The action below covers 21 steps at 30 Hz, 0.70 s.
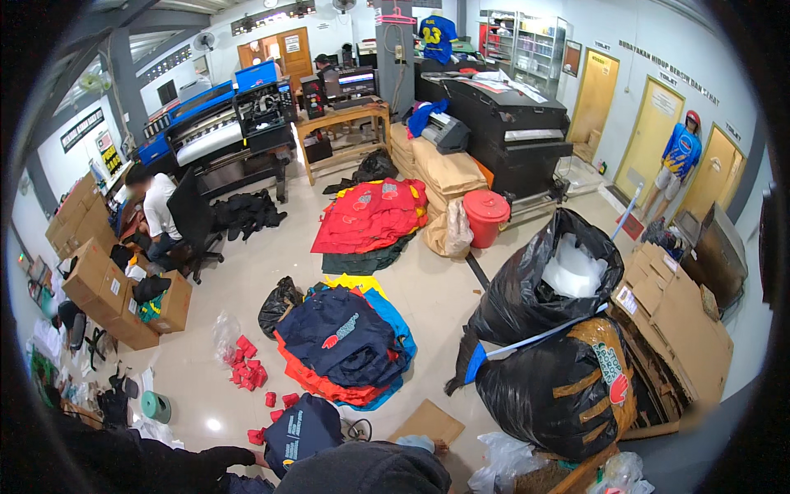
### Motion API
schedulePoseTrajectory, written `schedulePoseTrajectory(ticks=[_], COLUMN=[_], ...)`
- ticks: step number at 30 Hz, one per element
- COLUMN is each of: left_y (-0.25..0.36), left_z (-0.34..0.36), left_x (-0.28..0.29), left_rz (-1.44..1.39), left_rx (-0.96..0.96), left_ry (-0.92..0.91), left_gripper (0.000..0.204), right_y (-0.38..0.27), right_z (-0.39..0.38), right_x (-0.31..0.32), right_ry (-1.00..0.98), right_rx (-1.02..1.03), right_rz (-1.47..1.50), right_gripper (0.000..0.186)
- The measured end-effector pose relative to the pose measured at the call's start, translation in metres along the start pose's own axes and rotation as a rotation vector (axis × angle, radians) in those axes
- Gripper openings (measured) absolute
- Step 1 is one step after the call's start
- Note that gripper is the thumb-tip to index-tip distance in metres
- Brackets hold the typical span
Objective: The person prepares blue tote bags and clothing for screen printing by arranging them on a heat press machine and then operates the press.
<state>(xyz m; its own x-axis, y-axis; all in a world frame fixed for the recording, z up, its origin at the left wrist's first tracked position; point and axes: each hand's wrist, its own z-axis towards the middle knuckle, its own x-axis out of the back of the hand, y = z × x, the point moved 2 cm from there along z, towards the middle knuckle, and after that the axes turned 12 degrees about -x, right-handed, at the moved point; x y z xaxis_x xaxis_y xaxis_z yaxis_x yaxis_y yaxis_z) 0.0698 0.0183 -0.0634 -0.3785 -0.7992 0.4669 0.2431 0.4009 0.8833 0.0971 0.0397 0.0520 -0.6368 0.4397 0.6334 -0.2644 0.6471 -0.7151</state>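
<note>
At the bottom, a black sleeve reaches to my left hand (258,459), beside a navy garment (300,432) with white print; its fingers are hidden. A dark grey cloth (362,471) fills the bottom middle, and past it my right hand (439,449) shows slightly, near a light blue piece (414,442), fingers unclear. Small red bundles (247,370) lie on the floor near a clear plastic bag (225,336). Beyond the navy garment lies a pile of navy, red, yellow and blue garments (337,333). A cardboard sheet (426,421) lies just right of the hands.
A seated person (156,210) is beside cardboard boxes (107,288); another sits behind a monitor (355,80). Red garments (366,218) lie ahead near a red bucket (484,221). Black bags (527,296), a broom (477,362) and flattened cardboard (675,337) crowd the right. Printers (214,132) line the back.
</note>
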Motion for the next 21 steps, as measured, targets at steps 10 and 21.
schedulePoseTrajectory(ticks=[10, 21], left_y=[0.138, 0.203], left_z=[0.103, 0.085], left_x=[-0.159, -0.186], left_rz=[-0.313, -0.356], left_rx=[-0.883, -0.955], left_ry=[-0.671, -1.065], left_gripper=[0.069, 0.077], right_y=[0.147, 0.181], right_z=[-0.070, -0.283], right_x=[0.104, 0.066], right_ry=[0.455, 0.697], right_rx=[-0.530, -1.188], right_rz=[0.090, 0.218], right_gripper=[0.054, 0.053])
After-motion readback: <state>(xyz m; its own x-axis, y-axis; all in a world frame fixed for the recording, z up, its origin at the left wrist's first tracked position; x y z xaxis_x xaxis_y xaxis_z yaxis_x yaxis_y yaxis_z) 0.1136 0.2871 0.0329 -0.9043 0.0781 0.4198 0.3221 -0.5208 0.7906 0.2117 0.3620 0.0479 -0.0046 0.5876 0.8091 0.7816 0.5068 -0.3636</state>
